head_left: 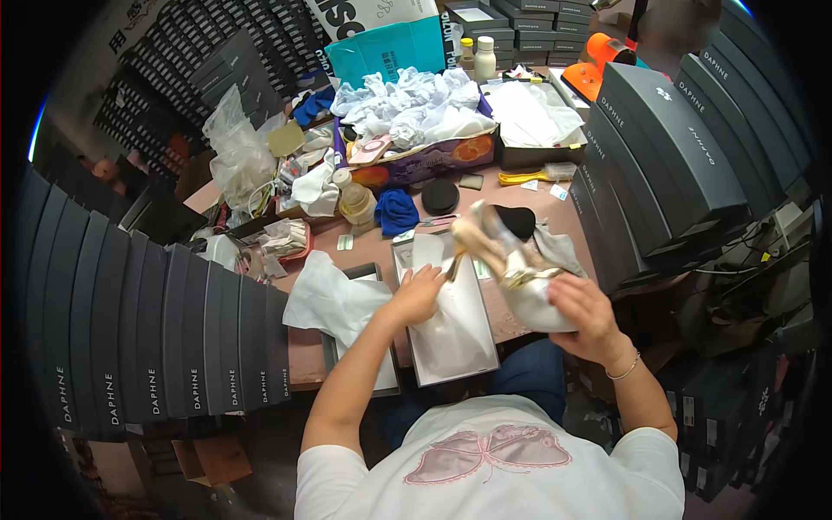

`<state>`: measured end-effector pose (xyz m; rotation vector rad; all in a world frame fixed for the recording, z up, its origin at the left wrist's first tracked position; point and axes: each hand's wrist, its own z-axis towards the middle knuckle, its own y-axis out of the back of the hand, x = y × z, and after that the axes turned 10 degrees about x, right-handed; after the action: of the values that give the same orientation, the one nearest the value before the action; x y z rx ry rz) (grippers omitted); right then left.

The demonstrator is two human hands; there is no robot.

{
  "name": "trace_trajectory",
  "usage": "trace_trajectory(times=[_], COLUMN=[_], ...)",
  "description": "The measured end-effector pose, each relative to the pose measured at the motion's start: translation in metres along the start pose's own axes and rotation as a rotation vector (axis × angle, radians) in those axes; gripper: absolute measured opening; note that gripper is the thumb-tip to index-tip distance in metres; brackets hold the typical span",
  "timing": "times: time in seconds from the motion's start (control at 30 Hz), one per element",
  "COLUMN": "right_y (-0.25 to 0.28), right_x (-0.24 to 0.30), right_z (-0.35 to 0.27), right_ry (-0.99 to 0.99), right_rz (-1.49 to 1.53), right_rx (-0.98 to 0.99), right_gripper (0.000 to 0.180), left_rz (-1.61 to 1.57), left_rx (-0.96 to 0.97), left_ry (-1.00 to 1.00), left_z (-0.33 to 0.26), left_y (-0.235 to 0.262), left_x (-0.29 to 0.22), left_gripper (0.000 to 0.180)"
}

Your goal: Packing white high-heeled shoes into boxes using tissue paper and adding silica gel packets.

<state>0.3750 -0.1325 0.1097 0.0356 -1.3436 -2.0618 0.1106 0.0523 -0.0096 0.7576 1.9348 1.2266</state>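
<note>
A white high-heeled shoe with gold trim and a slim heel (526,296) is tilted above the right part of the box; it is slightly blurred. My right hand (585,314) is closed around its toe end. Whether a second shoe sits behind it I cannot tell. My left hand (422,295) lies over white tissue paper (446,322) in an open shoebox part (419,368), fingers extended and close to the shoe's heel. Left of it, a second grey box part (387,381) is partly covered by a crumpled white sheet (334,290).
Stacked dark shoeboxes rise at left (165,338) and right (667,165). Behind the work spot stand a purple carton (442,158) of crumpled paper, a clear bottle (355,204), a blue cloth (397,211), a round black tin (440,197) and a yellow-handled brush (524,177).
</note>
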Motion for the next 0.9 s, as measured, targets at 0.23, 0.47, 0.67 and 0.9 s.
trace_trajectory(times=[0.23,0.47,0.67,0.9], right_y=[-0.031,-0.081,-0.139,-0.161], right_x=[0.026,0.039,0.082,0.058], right_z=[0.039,0.068,0.072,0.050], right_ry=[0.530,0.115,-0.202,-0.251], right_rz=[-0.150,0.178,0.253,0.931], right_rx=[0.323,0.552,0.555,0.314], right_gripper=[0.037,0.028,0.032,0.022], left_rz=[-2.251,-2.279,-2.479,-2.462], left_rx=[0.749,0.184,-0.398,-0.347], left_ry=[-0.074,-0.221,0.168,0.060], left_z=[-0.098,-0.138,-0.130,-0.149], left_y=[0.022,-0.053,-0.060,-0.069], left_x=[-0.032,-0.065,-0.093,-0.094], left_gripper=[0.073,0.078,0.052,0.050])
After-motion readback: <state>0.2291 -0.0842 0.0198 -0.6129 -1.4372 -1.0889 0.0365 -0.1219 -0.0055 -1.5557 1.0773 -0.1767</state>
